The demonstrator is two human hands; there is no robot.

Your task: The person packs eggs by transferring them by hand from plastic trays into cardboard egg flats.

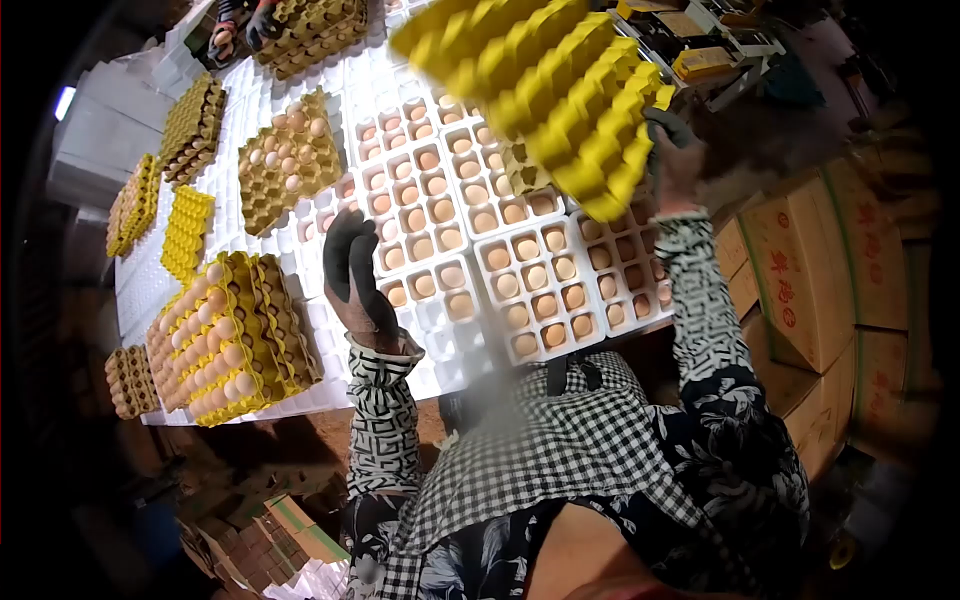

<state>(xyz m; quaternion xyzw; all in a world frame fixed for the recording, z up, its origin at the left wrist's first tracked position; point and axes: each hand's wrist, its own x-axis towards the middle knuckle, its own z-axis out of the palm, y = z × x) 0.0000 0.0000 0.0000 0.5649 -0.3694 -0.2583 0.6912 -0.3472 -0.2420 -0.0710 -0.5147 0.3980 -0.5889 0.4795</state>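
Note:
My right hand, in a dark work glove, grips the edge of a yellow egg tray. The tray is raised and tilted above the table's far right side, slightly blurred, and shows no eggs on its visible face. My left hand, gloved too, hovers with fingers stretched out and nothing in it. Below and beside it lie white foam egg boxes with brown eggs in their compartments. Close to me, one foam box has eggs in some cells and bare cells in others.
A stack of yellow trays with eggs stands at the left. Behind it are a loose yellow tray and a partly filled tray. Another person's gloved hands show at the far end. Cardboard boxes are piled on the right.

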